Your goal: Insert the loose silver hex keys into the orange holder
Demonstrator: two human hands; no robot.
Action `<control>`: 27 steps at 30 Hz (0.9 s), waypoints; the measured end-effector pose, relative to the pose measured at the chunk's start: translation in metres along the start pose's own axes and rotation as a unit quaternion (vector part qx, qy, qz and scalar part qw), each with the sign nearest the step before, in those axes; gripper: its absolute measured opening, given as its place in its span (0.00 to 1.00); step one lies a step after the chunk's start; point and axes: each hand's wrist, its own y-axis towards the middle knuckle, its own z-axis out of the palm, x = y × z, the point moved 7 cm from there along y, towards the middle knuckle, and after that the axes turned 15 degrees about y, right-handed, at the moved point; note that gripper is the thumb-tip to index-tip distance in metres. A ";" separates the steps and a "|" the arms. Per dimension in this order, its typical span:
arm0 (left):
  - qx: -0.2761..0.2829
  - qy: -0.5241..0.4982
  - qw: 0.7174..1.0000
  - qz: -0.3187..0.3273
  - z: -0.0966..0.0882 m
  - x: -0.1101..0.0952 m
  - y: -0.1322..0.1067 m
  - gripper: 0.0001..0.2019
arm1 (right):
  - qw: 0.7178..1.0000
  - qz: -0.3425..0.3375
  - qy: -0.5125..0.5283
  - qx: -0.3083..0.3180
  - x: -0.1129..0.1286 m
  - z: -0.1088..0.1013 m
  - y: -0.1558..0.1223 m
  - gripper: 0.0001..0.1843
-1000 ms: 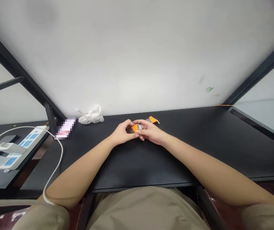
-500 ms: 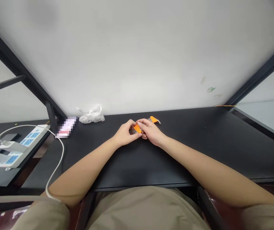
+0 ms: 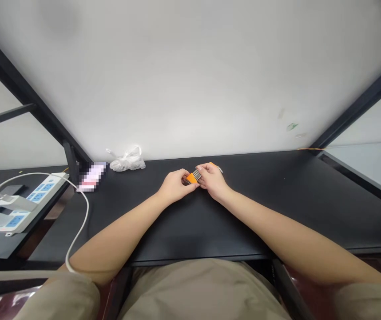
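Observation:
A hex key set (image 3: 197, 175) sits between my hands over the black desk, its metal rods side by side through an orange holder (image 3: 192, 178). My left hand (image 3: 174, 186) is closed, with thumb and fingers pinching the orange holder. The fingers of my right hand (image 3: 213, 181) are closed around the rods just right of it. Behind the right hand, more orange (image 3: 212, 164) peeks out, along with a bent metal end (image 3: 220, 170). My right hand covers the stretch between the two orange parts, so I cannot tell whether they are joined.
At the back of the black desk (image 3: 190, 235), against the wall, lies a clear plastic bag (image 3: 128, 160). A blurred-out pink and white item (image 3: 92, 177) is left of it. Further left, a white power strip (image 3: 33, 202) carries plugs, and a white cable (image 3: 88, 209) loops near my left forearm.
My right hand has drawn back slightly to the right off the left orange holder, uncovering the metal rods beside it. The right-hand orange part is now more hidden behind my fingers.

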 end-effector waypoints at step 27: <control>0.049 0.118 0.991 -0.034 -0.003 0.021 -0.004 0.19 | 0.988 -0.010 -0.154 -0.028 0.007 -0.028 0.024 0.20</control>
